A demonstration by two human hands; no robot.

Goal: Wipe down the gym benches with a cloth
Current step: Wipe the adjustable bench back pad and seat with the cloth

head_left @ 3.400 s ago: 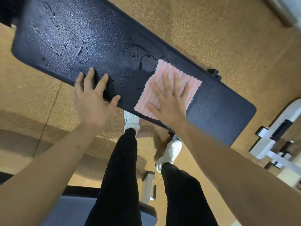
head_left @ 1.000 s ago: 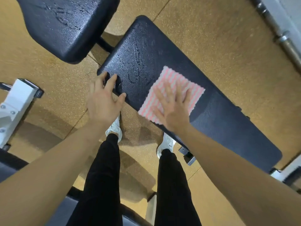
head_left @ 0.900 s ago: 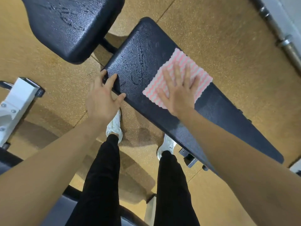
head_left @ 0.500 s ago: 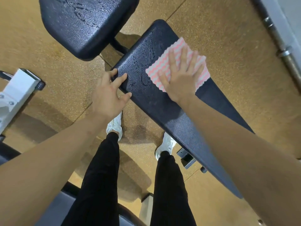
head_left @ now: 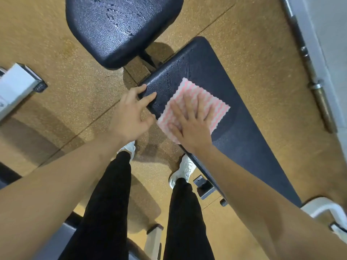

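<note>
A long dark padded bench pad (head_left: pixel 242 132) runs diagonally from the middle toward the lower right. On its near end lies a pink-and-white striped cloth (head_left: pixel 187 94), and my right hand (head_left: pixel 191 122) presses flat on it with fingers spread. My left hand (head_left: pixel 131 117) grips the pad's near left corner, fingers curled over the edge. A second dark pad (head_left: pixel 120 25), the seat section, sits at the top with wet streaks on it.
A barbell (head_left: pixel 311 72) lies on the floor along the right wall. White frame parts stand at the left (head_left: pixel 16 87) and lower right (head_left: pixel 323 209). My legs and white shoes (head_left: pixel 184 169) stand beside the bench on the tan floor.
My right hand pushed the cloth to the pad's far edge, then pulled it back to the near edge. My left hand kept its grip on the corner.
</note>
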